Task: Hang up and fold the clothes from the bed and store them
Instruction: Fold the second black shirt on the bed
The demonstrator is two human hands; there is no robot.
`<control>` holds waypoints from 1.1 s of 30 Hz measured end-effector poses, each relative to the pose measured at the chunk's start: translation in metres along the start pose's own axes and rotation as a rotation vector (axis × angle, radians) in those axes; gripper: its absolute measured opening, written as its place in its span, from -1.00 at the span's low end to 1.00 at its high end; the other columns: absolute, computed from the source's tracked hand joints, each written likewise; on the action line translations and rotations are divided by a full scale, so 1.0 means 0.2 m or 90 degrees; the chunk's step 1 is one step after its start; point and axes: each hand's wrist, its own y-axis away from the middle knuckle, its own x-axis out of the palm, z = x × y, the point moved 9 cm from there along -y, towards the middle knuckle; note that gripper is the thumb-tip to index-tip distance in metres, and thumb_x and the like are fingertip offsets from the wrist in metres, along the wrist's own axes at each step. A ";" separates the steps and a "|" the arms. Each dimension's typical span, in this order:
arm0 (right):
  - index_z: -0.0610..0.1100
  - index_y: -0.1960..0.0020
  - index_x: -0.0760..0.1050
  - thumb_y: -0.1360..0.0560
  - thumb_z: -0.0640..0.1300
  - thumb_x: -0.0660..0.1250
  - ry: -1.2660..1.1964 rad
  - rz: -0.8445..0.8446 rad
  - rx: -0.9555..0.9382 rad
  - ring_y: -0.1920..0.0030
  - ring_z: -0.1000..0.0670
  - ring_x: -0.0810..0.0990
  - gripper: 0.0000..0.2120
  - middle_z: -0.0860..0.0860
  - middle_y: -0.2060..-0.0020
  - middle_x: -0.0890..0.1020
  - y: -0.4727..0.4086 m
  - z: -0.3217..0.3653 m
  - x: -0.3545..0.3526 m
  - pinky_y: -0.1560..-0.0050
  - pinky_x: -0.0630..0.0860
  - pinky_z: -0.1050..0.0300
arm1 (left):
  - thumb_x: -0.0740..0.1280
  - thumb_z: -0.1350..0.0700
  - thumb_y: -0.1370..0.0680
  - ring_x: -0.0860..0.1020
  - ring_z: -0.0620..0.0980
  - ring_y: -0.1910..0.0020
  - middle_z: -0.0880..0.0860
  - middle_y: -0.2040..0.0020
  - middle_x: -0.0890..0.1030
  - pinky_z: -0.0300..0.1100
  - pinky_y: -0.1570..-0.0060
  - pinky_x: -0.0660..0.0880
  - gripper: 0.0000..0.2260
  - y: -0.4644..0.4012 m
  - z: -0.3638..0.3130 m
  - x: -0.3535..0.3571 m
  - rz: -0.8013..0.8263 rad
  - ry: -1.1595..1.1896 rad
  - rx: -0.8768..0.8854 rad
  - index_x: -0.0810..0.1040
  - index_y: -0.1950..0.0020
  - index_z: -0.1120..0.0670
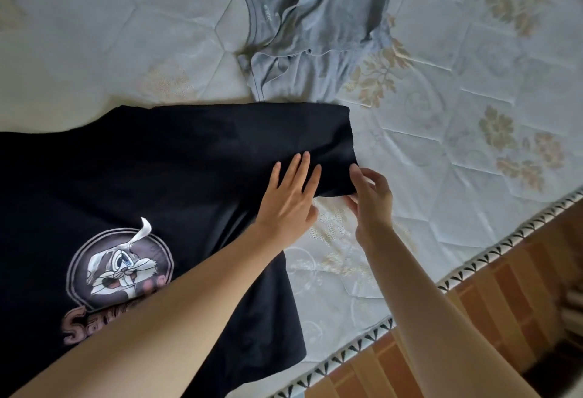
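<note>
Left hand (288, 195) flat on black shirt (151, 183) sleeve; right hand (370, 195) apparently pinches cuff. Pull taut, fold inward.

The T-shirt (176, 158) is black, printed with a grey-and-white cartoon rabbit (121, 266) in a pinkish ring above pink lettering. The crumpled garment (310, 23) is pale grey-blue. The mattress (473, 88) is light blue, quilted, with beige floral motifs.
</note>
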 end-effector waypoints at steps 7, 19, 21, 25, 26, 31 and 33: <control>-0.16 -0.10 0.57 -0.50 -0.15 0.46 0.109 0.126 0.010 0.10 0.01 0.66 -0.80 -0.01 0.18 0.67 0.00 -0.01 -0.08 0.07 0.62 0.24 | 0.27 0.07 -0.58 0.47 0.19 -0.35 0.21 -0.36 0.49 0.18 -0.33 0.38 -0.64 -0.12 -0.07 -0.22 -0.219 0.015 0.080 0.51 -0.33 0.20; -0.05 -0.12 0.52 -0.48 -0.17 0.44 0.226 0.162 -0.057 0.26 0.04 0.64 -0.77 -0.02 0.24 0.68 0.00 -0.02 -0.10 0.25 0.59 0.16 | 0.59 0.20 -0.27 0.32 0.15 -0.46 0.18 -0.45 0.37 0.05 -0.43 0.25 -0.17 -0.49 -0.02 -0.40 -0.130 -0.271 0.028 0.30 -0.48 0.09; -0.06 -0.10 0.51 -0.48 -0.18 0.43 0.249 0.153 -0.062 0.29 0.01 0.64 -0.78 0.03 0.33 0.66 -0.01 -0.02 -0.10 0.24 0.63 0.10 | 0.52 0.20 -0.35 0.12 0.18 -0.54 0.18 -0.54 0.16 0.09 -0.47 0.12 -0.15 -0.54 -0.05 -0.38 -0.080 -0.321 0.058 0.15 -0.54 0.06; -0.07 -0.06 0.49 -0.48 -0.16 0.41 0.314 0.130 -0.087 0.31 -0.06 0.68 -0.81 0.01 0.37 0.66 -0.01 0.00 -0.08 0.22 0.66 0.01 | 0.43 0.22 -0.41 0.20 0.15 -0.48 0.10 -0.40 0.35 0.10 -0.47 0.11 -0.45 -0.55 -0.19 -0.36 -0.047 -0.424 0.202 0.36 -0.37 0.08; -0.05 -0.04 0.50 -0.48 -0.13 0.41 0.336 0.130 -0.085 0.31 -0.08 0.69 -0.84 0.00 0.38 0.66 -0.01 -0.01 -0.08 0.20 0.67 -0.02 | 0.41 0.24 -0.42 0.29 0.12 -0.41 0.06 -0.29 0.44 0.07 -0.46 0.14 -0.53 -0.56 -0.20 -0.37 -0.049 -0.427 0.217 0.41 -0.31 0.08; -0.04 0.06 0.48 -0.49 0.04 0.40 0.357 0.109 -0.066 0.35 -0.08 0.69 -0.83 0.01 0.42 0.66 -0.02 -0.04 -0.06 0.15 0.66 -0.15 | 0.33 0.26 -0.50 0.40 0.09 -0.21 0.02 -0.06 0.53 0.03 -0.45 0.11 -0.78 -0.59 -0.22 -0.41 -0.009 -0.472 0.237 0.55 -0.13 0.10; -0.04 0.01 0.44 -0.49 0.04 0.40 0.346 0.096 -0.056 0.36 -0.07 0.68 -0.79 0.03 0.43 0.66 -0.01 -0.04 -0.06 0.15 0.65 -0.15 | 0.32 0.26 -0.50 0.41 0.09 -0.19 -0.01 0.06 0.51 0.09 -0.49 0.06 -0.80 -0.59 -0.22 -0.42 -0.005 -0.486 0.263 0.58 -0.08 0.08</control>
